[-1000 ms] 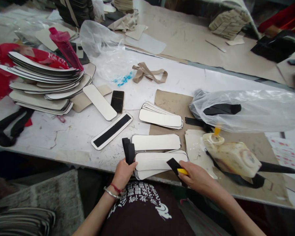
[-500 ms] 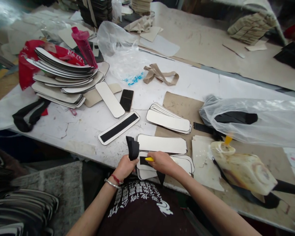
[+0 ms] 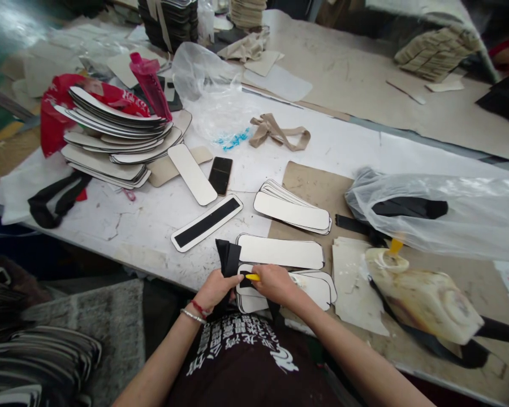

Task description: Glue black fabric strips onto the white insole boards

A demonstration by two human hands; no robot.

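One finished piece [image 3: 206, 222], a white panel with a black strip already laid down its middle, lies on the surface just left of the near panel stack [image 3: 286, 285]. That is the only panel in view that shows a strip. The near panel stack sits at the front edge of the surface, with a single bare panel [image 3: 280, 251] just behind it and a fanned pile [image 3: 292, 209] further behind; all of these show plain white faces, so by the look of it most of the work is left.

The left hand [image 3: 214, 289] has its fingers closed around a bundle of black strips [image 3: 228, 257], held upright at the left end of the near panel stack. The right hand [image 3: 275, 281] has its fingers pinched on a yellow tool [image 3: 251, 277] and one black strip, pressed onto the top panel. A glue bottle [image 3: 424, 297] lies on its side to the right of that stack.
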